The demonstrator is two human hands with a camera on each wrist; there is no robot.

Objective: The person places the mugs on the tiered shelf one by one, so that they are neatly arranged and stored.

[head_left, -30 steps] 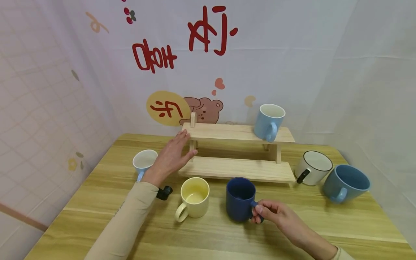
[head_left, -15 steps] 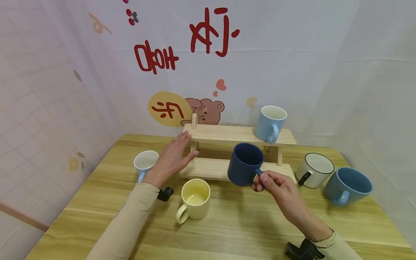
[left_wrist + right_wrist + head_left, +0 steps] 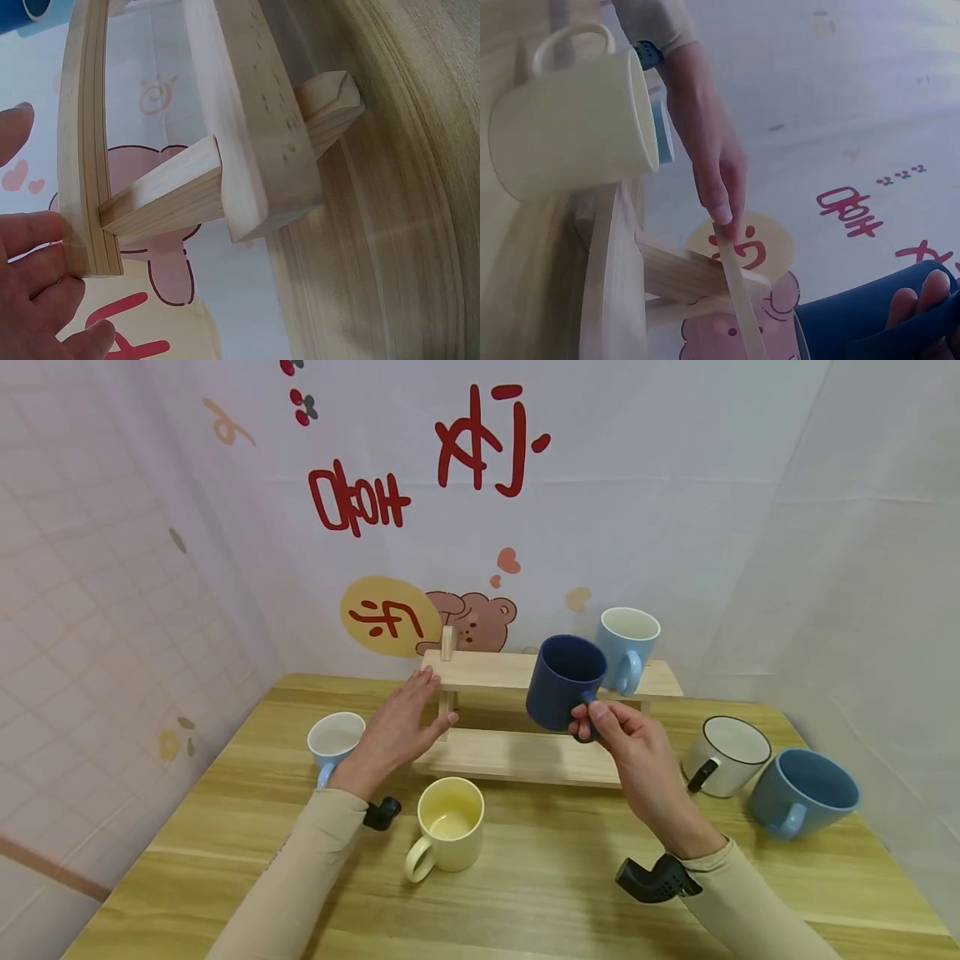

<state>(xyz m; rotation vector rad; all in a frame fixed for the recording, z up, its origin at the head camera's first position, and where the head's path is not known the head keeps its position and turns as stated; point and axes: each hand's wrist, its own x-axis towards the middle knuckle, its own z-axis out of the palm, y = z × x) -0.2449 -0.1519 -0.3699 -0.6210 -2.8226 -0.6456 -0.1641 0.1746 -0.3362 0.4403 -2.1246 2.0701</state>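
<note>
My right hand (image 3: 643, 756) grips a dark blue mug (image 3: 557, 695) by its handle, holding it up in front of the top board of a two-tier wooden rack (image 3: 483, 668). In the right wrist view only part of the dark blue mug (image 3: 840, 322) shows, at the lower right. Beside it on the top board stands a light blue mug (image 3: 617, 647) with a white inside, partly hidden behind the dark one. My left hand (image 3: 397, 731) rests its outstretched fingers on the top board's left end, the thumb spread apart. The left wrist view shows these fingers (image 3: 34, 232) touching the board's end.
A yellow mug (image 3: 453, 843) stands on the wooden table before the rack. Left of my left hand is another light blue mug (image 3: 335, 737). A white mug with a black handle (image 3: 723, 764) and a wide blue-grey mug (image 3: 802, 793) stand at the right.
My right hand has lifted the dark blue mug off the table and carried it up and forward to the top board's height. The left hand has stayed at the rack's left end.
</note>
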